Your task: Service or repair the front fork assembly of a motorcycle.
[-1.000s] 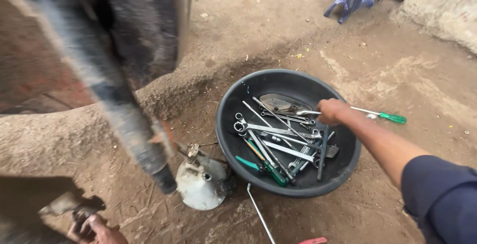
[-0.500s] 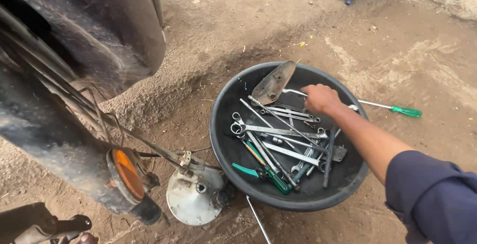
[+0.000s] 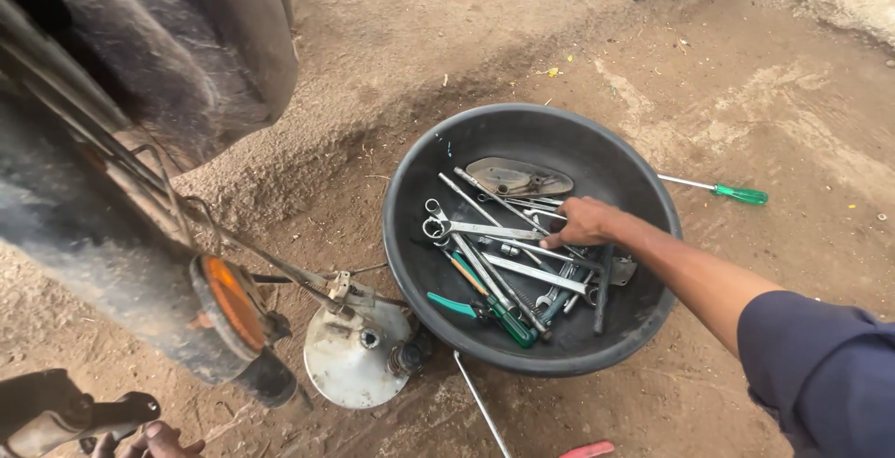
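— Many tools in there! What is the right hand (image 3: 580, 223) doing?

— It is down inside the big round black plastic bowl (image 3: 410, 188), which sits on the dirt ground (image 3: 392, 57). I think it is hunting through the pile of long silver metal spanners (image 3: 485, 231). The fingers bend down onto them, but I cannot tell if they have shut on one.

— What would pulling one out need?

— A firm pinch and a straight lift, I guess. The spanners lie crossed over each other, so they could snag. A green-handled screwdriver (image 3: 508, 323) and a flat grey metal plate (image 3: 517, 178) lie in the bowl too.

— And the left hand (image 3: 154, 441)?

— Only its fingertips show at the bottom edge, by a dark metal part (image 3: 56, 411). I cannot tell if it grips anything.

— What else is near?

— A round silver metal cover (image 3: 352, 365) just beside the bowl, a round orange light (image 3: 231, 301), and another thin green-handled screwdriver (image 3: 741, 194) on the ground outside.
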